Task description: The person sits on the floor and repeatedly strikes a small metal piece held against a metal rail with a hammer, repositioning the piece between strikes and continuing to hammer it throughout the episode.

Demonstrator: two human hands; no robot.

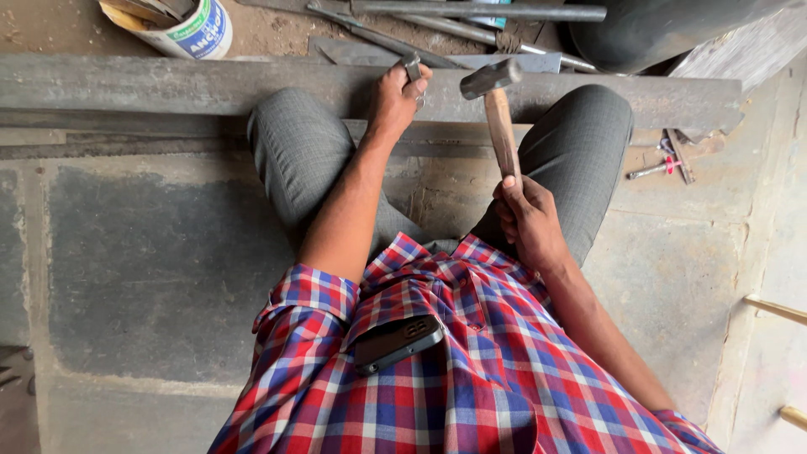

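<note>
Left hand (393, 99) grips a chisel (411, 65) on the steel bar (168, 84) — right hand (528, 220) clenches a hammer (498, 109), head raised beside it.

From here I cannot see the lower end of the short metal tool (411, 66); my left hand (393, 99) wraps it, and only the top pokes out above the fingers. The hammer (498, 109) hides the butt of its wooden handle inside my right hand (528, 220). The round tub (181, 25) at top left is cut off by the frame edge, so what it holds stays unclear. The dark curved vessel (656, 29) at top right is likewise cropped. The phone (395, 342) sits half sunk in my shirt pocket. Small tools (664, 164) beyond my right knee are too small to identify.
</note>
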